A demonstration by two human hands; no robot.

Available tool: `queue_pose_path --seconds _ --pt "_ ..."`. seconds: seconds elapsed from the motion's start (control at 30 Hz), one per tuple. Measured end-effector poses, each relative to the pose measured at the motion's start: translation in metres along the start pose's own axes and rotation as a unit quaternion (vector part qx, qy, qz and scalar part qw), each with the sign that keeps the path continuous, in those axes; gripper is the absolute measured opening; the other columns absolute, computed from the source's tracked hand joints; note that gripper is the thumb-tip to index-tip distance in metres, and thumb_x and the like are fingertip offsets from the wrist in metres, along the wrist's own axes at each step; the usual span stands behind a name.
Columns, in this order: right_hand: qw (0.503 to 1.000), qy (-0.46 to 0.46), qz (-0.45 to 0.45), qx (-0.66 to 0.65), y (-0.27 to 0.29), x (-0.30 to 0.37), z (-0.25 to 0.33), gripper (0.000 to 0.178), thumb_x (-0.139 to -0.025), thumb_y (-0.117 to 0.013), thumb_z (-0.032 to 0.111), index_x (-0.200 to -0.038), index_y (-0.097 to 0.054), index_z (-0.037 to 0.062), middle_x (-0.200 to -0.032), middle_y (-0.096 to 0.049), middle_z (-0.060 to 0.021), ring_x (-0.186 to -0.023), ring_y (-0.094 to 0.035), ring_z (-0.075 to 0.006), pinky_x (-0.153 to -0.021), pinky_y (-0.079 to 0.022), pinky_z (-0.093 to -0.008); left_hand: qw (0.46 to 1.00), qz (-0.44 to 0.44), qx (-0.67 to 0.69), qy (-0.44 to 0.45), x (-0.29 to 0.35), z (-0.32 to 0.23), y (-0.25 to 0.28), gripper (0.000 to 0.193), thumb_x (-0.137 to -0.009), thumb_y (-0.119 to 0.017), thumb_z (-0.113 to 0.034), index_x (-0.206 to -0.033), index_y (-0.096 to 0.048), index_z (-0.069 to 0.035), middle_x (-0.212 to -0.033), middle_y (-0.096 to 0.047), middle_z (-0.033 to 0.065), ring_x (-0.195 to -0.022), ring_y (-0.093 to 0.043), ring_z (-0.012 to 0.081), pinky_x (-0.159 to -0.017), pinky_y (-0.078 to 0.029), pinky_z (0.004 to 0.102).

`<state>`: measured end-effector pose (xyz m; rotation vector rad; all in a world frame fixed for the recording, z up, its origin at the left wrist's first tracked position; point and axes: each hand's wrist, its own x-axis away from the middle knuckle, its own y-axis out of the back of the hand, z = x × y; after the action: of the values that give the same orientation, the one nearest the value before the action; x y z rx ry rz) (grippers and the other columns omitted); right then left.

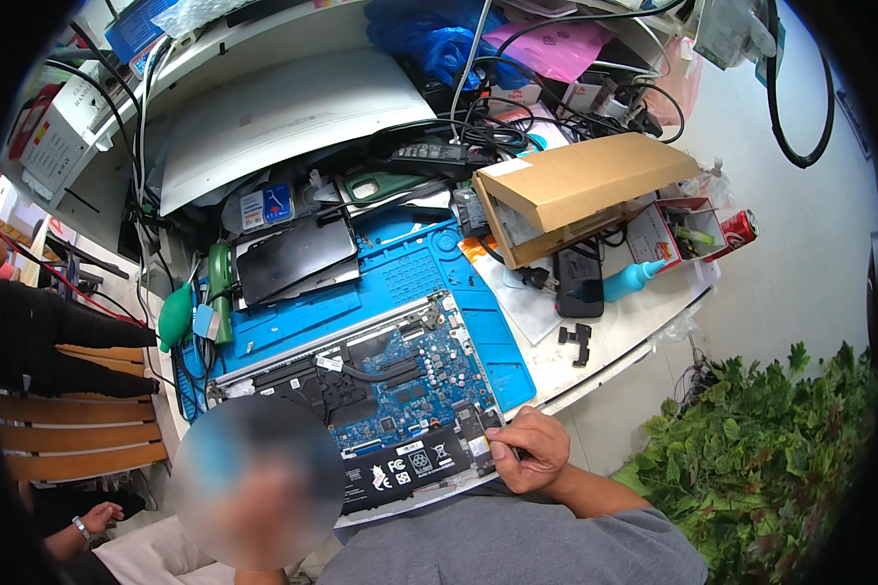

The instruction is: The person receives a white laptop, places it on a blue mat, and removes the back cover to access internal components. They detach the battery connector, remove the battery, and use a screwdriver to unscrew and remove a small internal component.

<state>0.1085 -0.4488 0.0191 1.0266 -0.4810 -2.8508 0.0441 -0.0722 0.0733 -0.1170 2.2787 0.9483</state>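
Note:
An opened laptop (410,390) lies on the blue repair mat (505,356), its blue circuit board bare. Along its near side runs a black battery (397,473). At the laptop's near right corner is my right hand (532,450), thumb and forefinger pinched beside a small dark board (473,429); what they grip, if anything, is too small to make out. A round blur covers my left hand (263,497) near the laptop's left side. Something light blue shows through it, but the fingers cannot be made out.
A green air blower (177,317) and a black phone-like slab (296,258) lie to the left. An open cardboard box (580,185), a light-blue bottle (634,280) and black clips (576,343) sit right. Another person's hand (100,517) shows lower left; leafy plants (761,468) stand beyond the table.

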Motion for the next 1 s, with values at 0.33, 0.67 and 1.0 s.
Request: queue_pose_path --seconds 0.33,0.67,1.0 --pt "1.0 0.0 -0.008 -0.017 -0.001 -0.002 0.003 0.021 -0.081 -0.076 -0.006 -0.101 -0.078 -0.0001 -0.077 -0.069 -0.0094 -0.059 -0.06 -0.022 -0.054 -0.046 -0.0338 1.0 0.012 0.005 0.001 -0.001 0.005 0.004 0.079 -0.087 -0.082 0.011 -0.151 -0.044 -0.014 -0.089 -0.078 0.0152 -0.075 -0.078 0.028 -0.07 -0.064 0.0387" --pt "0.996 -0.082 -0.022 0.005 0.023 0.001 0.018 0.011 -0.089 -0.076 -0.003 -0.099 -0.078 0.0005 -0.082 -0.073 -0.0082 -0.064 -0.061 -0.0161 -0.057 -0.045 -0.0289 1.0 -0.004 -0.007 0.014 0.007 -0.002 0.006 0.07 -0.092 -0.081 0.009 -0.152 -0.048 -0.002 -0.098 -0.079 0.0197 -0.088 -0.08 0.0242 -0.082 -0.065 0.0357" --pt "0.99 -0.072 0.029 0.118 0.055 -0.048 0.013 0.016 -0.091 -0.074 -0.002 -0.107 -0.076 -0.0008 -0.093 -0.071 -0.0141 -0.083 -0.07 -0.0301 -0.074 -0.056 -0.0394 1.0 -0.005 0.002 0.002 -0.004 -0.008 0.005 0.065 -0.09 -0.081 0.01 -0.148 -0.054 0.0 -0.096 -0.079 0.0181 -0.084 -0.081 0.0245 -0.074 -0.066 0.0336"
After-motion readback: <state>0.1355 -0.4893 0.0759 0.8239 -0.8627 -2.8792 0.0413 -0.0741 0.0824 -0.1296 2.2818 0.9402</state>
